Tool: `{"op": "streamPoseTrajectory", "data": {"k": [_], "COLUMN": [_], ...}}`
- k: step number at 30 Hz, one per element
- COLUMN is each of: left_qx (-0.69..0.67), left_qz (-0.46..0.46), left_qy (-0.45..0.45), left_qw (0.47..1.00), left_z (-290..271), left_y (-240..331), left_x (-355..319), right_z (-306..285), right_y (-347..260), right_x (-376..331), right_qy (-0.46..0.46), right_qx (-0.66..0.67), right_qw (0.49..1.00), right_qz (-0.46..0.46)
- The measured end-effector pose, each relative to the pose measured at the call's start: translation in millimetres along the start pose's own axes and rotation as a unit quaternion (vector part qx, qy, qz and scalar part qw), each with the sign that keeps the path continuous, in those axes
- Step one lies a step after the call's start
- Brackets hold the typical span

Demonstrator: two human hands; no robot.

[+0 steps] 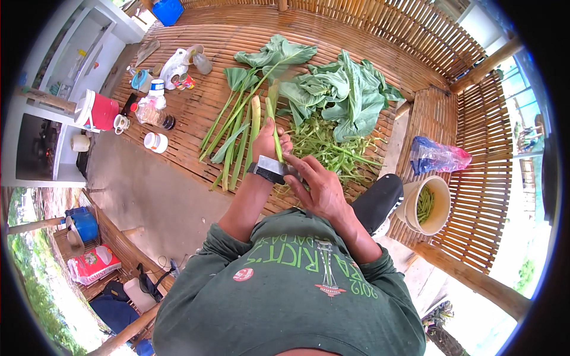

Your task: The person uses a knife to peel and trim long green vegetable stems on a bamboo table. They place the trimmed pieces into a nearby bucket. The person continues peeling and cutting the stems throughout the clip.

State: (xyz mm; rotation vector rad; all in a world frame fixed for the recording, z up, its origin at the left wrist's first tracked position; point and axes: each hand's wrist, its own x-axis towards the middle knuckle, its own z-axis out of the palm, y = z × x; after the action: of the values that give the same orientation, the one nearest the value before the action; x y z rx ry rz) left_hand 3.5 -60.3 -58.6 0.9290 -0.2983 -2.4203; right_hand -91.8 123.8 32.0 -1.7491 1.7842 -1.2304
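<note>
Centrally, at mid-frame, green stalk (275, 127) gripped upright in left hand (272, 142), fingers closed round it. Knife blade (274, 165) held in right hand (317, 190), laid against stalk's lower end near left wrist. Peeled stalks (234, 139) laid left of centre on bamboo platform (202, 35); leaf pile (344, 95) right of centre; trimmings (326, 151) beneath hands. Cut pieces seen in bucket (442, 204), right. Judged best: blade kept shallow, drawn away from thumb, stalk turned between strokes.
</note>
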Motion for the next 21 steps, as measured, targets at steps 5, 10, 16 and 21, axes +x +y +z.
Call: {"op": "streamPoseTrajectory", "data": {"k": [5,10,16,21], "left_qx": [-0.028,-0.024,0.055,0.130], "left_qz": [0.013,0.072,0.082,0.052], "left_qy": [-0.001,0.006,-0.029,-0.037], "left_qw": [1.000,0.997,0.995,0.990], "left_z": [-5.6,-0.9,14.2,10.3], "left_y": [-2.7,-2.5,-0.6,-1.6], "left_x": [-0.4,-7.9,-24.5,-40.9], "right_z": [0.3,3.6,-4.4,-34.0], "right_y": [0.6,7.9,17.1,55.7], "right_x": [-2.0,-4.9,2.0,20.5], "right_qy": [-0.008,-0.030,-0.026,0.085], "right_qx": [0.011,0.072,0.202,0.266], "right_qw": [1.000,0.997,0.973,0.933], "right_qz": [0.014,0.029,0.109,0.226]}}
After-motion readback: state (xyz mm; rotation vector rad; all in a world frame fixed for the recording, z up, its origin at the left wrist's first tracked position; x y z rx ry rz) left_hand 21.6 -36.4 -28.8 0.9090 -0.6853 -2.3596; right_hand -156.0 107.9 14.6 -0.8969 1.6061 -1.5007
